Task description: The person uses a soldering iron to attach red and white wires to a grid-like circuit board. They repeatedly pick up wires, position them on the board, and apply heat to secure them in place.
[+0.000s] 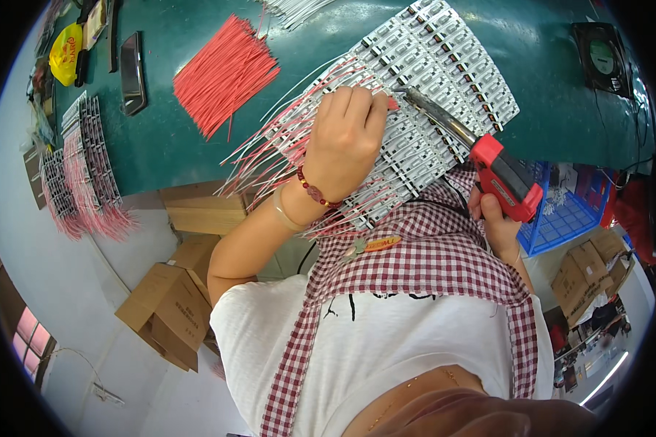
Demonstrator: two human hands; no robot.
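Observation:
A large panel of small white circuit boards lies tilted across the near edge of the table, with red and white wires trailing off its left side. My left hand rests over the panel with curled, pinched fingers, and red wire ends show beside its fingertips. In my right hand, partly hidden behind the tool, is a red and black soldering gun. Its metal barrel points up and left, and the tip is by the red wire ends at my left fingers.
A pile of red wires lies on the green table, with white wires behind it. A phone and wired board panels are at left. A black device stands far right. A blue basket and cardboard boxes sit below.

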